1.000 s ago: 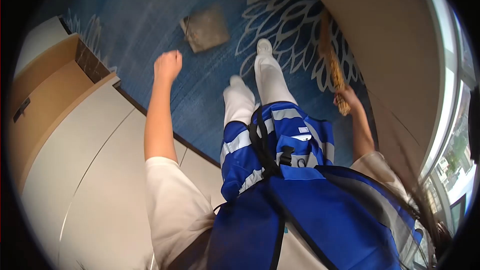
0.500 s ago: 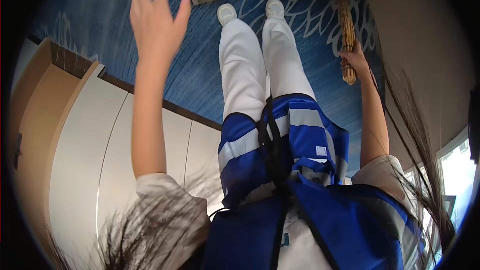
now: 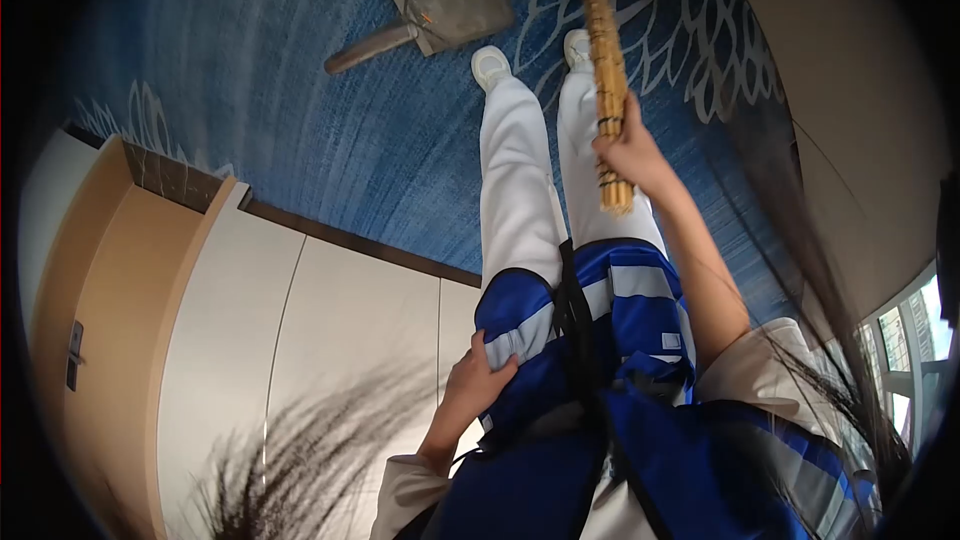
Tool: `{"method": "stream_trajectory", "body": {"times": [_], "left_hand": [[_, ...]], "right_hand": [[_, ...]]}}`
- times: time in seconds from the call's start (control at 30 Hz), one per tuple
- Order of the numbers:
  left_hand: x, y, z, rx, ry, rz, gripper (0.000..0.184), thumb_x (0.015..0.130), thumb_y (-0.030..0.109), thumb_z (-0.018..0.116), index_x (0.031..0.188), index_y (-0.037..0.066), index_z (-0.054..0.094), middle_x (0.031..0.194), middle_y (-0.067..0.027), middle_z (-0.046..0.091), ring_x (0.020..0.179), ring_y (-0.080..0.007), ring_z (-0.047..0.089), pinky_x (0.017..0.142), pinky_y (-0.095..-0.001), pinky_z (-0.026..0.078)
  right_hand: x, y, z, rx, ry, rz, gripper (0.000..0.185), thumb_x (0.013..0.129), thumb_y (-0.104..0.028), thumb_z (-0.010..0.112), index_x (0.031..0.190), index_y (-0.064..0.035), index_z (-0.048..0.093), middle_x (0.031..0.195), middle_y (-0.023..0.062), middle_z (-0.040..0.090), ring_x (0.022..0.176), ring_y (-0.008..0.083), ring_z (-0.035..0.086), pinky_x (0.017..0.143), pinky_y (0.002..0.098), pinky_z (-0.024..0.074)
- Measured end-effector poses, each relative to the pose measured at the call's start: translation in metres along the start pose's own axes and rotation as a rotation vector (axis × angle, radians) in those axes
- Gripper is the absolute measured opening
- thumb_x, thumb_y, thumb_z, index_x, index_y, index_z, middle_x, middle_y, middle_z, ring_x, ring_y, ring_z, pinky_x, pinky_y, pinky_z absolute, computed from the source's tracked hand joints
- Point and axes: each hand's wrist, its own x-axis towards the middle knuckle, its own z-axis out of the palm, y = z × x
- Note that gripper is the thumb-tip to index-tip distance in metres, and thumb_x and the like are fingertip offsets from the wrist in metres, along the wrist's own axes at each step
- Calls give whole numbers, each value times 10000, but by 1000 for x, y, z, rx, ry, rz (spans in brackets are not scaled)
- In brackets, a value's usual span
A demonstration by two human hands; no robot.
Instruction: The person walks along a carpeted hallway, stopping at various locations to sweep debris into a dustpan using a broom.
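My right hand (image 3: pixel 633 155) is closed around the bound lower end of a straw broom (image 3: pixel 607 55), a long yellowish bundle of stalks tied with dark bands. The broom points up and away in front of my right leg, and its far end runs out of view. My left hand (image 3: pixel 477 380) lies against the side of my blue apron (image 3: pixel 520 325) at the hip, thumb apart from the fingers and some fingertips hidden. A grey metal dustpan (image 3: pixel 460 0) with a long handle (image 3: pixel 370 47) lies on the carpet beyond my feet.
Blue carpet (image 3: pixel 390 155) with a pale leaf pattern covers the floor. To my left are white panels (image 3: pixel 350 330) and a wooden door (image 3: pixel 120 280). A beige surface (image 3: pixel 850 110) and a window (image 3: pixel 925 325) are on the right. Loose hair crosses the view.
My left hand has come back from near the dustpan to my hip, leaving the handle in plain view. My right hand has swung the broom inward, in front of my right leg.
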Motion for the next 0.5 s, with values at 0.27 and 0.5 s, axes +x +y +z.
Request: {"method": "stream_trajectory", "body": {"times": [0.27, 0.5], "left_hand": [[49, 149, -164, 382, 1269, 742, 408, 783, 187, 529, 1130, -4, 433, 1069, -171, 456, 1002, -319, 405, 838, -418, 334], [114, 238, -208, 521, 929, 377, 345, 831, 302, 449, 709, 18, 602, 749, -185, 597, 800, -281, 574, 701, -376, 423]], "right_hand": [[-16, -38, -108, 681, -223, 410, 734, 665, -70, 606, 1284, 12, 222, 791, 99, 518, 605, 141, 543, 485, 243, 466], [-39, -31, -205, 382, -24, 370, 722, 660, -43, 555, 1300, -33, 222, 709, 60, 494, 494, 110, 522, 418, 225, 460]]}}
